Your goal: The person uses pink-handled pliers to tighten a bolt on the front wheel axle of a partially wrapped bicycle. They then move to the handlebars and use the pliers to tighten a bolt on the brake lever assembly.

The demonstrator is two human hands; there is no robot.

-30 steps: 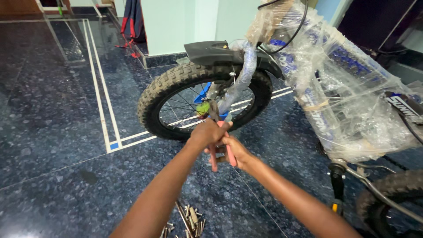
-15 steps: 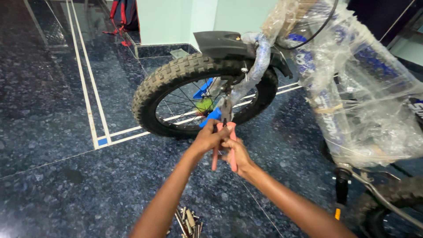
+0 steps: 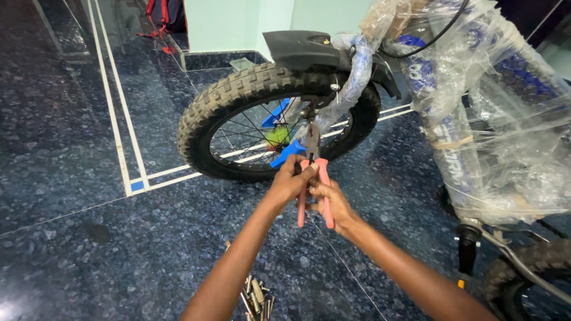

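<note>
Both hands meet at a pair of pliers [image 3: 312,178] with salmon-red handles, held upright just in front of the front wheel [image 3: 273,119] of a small bicycle. The left hand [image 3: 290,181] wraps its grip around the left handle near the pivot, fingers pressed together on it, while the right hand [image 3: 332,202] closes its grip on the right handle lower down, so both hands are pinching the pliers between them. The dark metal nose of the pliers points up and away toward the wheel's hub, close to a blue plastic piece [image 3: 285,151] among the spokes; whether the nose actually bites on anything there cannot be told. A small green-yellow bit [image 3: 276,137] sits just beyond the blue piece, inside the wheel. The wheel has a knobby black tyre and stands on a dark speckled floor [image 3: 71,178] crossed by pale inlaid lines. Above the tyre sits a black mudguard [image 3: 297,47], and the fork leg [image 3: 351,77] beside it is wound in clear wrap. To the right, the bicycle frame [image 3: 476,107], blue under crumpled clear plastic wrapping, fills the scene. Near the person, between the forearms at the bottom edge, a small heap of metal tools [image 3: 256,297] lies on the floor.
</note>
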